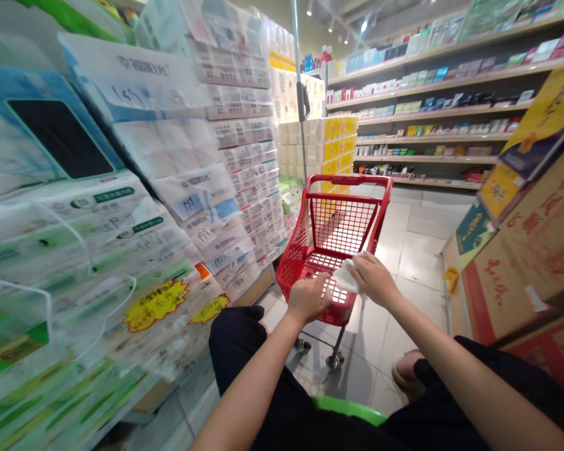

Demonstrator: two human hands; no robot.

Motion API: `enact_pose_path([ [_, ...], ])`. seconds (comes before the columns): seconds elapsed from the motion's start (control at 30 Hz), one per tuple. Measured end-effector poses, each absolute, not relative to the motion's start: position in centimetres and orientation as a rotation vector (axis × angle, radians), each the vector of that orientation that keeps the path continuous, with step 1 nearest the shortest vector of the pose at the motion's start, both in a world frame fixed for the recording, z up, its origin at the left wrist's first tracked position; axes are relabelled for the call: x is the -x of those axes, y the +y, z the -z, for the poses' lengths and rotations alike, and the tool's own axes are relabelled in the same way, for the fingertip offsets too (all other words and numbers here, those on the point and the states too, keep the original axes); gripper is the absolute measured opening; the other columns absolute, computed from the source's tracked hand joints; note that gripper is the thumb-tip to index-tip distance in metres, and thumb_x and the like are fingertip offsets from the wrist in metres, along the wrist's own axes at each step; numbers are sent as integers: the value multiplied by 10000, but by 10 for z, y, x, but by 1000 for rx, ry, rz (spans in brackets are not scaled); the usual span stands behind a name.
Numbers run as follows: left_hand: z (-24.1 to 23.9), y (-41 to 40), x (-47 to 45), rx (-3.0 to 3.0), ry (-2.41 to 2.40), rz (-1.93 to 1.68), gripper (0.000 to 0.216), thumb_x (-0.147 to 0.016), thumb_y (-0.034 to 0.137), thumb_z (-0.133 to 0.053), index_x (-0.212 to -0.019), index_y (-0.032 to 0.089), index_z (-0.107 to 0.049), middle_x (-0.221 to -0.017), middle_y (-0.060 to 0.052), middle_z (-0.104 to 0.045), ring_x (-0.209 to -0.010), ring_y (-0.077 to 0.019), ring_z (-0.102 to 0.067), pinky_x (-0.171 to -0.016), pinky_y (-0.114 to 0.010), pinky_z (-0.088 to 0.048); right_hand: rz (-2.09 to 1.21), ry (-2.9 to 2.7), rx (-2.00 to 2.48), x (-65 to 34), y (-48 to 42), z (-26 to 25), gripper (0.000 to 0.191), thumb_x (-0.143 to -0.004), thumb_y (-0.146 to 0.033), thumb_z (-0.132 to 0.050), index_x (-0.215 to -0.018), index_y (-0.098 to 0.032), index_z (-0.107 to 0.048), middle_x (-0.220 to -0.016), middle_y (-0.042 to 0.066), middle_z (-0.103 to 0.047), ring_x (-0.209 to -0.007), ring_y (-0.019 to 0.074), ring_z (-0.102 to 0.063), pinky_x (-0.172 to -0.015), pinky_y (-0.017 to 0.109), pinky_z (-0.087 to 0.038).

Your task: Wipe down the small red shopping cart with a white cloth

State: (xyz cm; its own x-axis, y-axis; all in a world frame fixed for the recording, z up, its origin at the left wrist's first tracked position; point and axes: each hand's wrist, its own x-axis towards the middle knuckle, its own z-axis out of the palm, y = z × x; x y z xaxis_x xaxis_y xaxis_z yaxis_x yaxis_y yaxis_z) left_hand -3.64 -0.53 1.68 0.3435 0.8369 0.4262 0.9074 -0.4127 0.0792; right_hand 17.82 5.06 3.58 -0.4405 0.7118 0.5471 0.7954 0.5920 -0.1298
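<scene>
A small red shopping cart (344, 233) with a mesh basket stands on the floor between my knees. At its near end my left hand (309, 298) is closed over the rim, thumb on top; the fingertips are partly hidden. My right hand (372, 277) pinches a crumpled white tissue (345, 277) at the cart's near right side. Beneath the hands, the tissue covers part of the basket mesh. The two hands are close together, with the tissue between them.
Stacked tissue packs (244, 138) rise on the left, with a phone-like dark panel (62, 136) and a white cable. Cardboard boxes (536, 250) are piled on the right. Stocked shelves (427, 113) line the back. A green seat edge (350, 410) shows beneath me.
</scene>
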Motion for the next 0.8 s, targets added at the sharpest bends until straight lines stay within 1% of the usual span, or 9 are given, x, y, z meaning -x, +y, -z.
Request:
enact_pose_path([
  [0.1, -15, -5, 41, 2434, -1582, 619, 407, -886, 341, -448, -1272, 212, -473, -876, -46, -708, -757, -216, -637, -690, -301, -430, 186, -2304, 1138, -162, 17, -34, 269, -979, -369, -358, -828, -227, -530, -850, 58, -625, -939, 224, -517, -950, 397, -379],
  [0.2, -11, -7, 46, 2449, -1555, 619, 412, -885, 317, -440, -1282, 211, -468, -858, -42, -707, -737, -211, -636, -679, -300, -430, 180, -2358, 1073, -153, -7, -34, 245, -968, -355, -387, -812, -221, -521, -826, 57, -608, -894, 218, -504, -914, 387, -380],
  [0.3, -7, -13, 50, 2488, -1478, 643, 367, -894, 289, -414, -1242, 215, -506, -804, -34, -696, -721, -203, -637, -672, -299, -427, 173, -2444, 998, -155, -17, -34, 236, -961, -366, -405, -837, -217, -539, -835, 56, -609, -876, 211, -507, -886, 376, -383],
  [0.43, -4, -23, 50, 2546, -1372, 682, 303, -908, 285, -399, -1163, 224, -551, -760, -20, -679, -715, -193, -635, -672, -299, -426, 138, -2575, 924, -176, -1, -37, 303, -977, -414, -379, -835, -219, -563, -819, 42, -624, -849, 188, -537, -882, 361, -391],
  [0.5, -3, -25, 47, 2544, -1362, 703, 277, -913, 286, -395, -1125, 229, -563, -749, -15, -672, -703, -187, -628, -662, -294, -421, 137, -2553, 973, -191, 18, -40, 332, -987, -425, -347, -860, -222, -576, -866, 48, -643, -902, 192, -552, -910, 365, -391],
  [0.57, -2, -24, 41, 2531, -1374, 718, 257, -916, 280, -388, -1091, 226, -570, -738, -16, -668, -690, -180, -622, -649, -283, -414, 150, -2487, 1063, -206, 40, -43, 350, -994, -435, -318, -917, -225, -587, -960, 58, -655, -995, 200, -555, -973, 385, -375],
  [0.67, -1, -20, 32, 2516, -1390, 710, 229, -914, 275, -391, -1043, 220, -573, -729, -18, -666, -681, -174, -617, -639, -271, -407, 168, -2394, 1196, -222, 71, -45, 368, -989, -461, -301, -967, -233, -590, -1073, 59, -648, -1076, 207, -550, -1078, 428, -310],
  [0.73, -1, -17, 28, 2493, -1406, 680, 220, -909, 273, -396, -1036, 223, -568, -726, -15, -664, -679, -177, -618, -634, -270, -404, 166, -2352, 1247, -223, 81, -44, 369, -983, -468, -301, -946, -236, -586, -1073, 58, -648, -1080, 213, -552, -1103, 449, -283],
  [0.8, -3, -13, 27, 2466, -1442, 642, 222, -895, 269, -409, -1051, 225, -560, -727, -11, -665, -680, -185, -621, -630, -272, -403, 156, -2307, 1256, -217, 80, -41, 355, -977, -462, -312, -916, -235, -578, -1038, 66, -652, -1066, 226, -549, -1074, 452, -318],
])
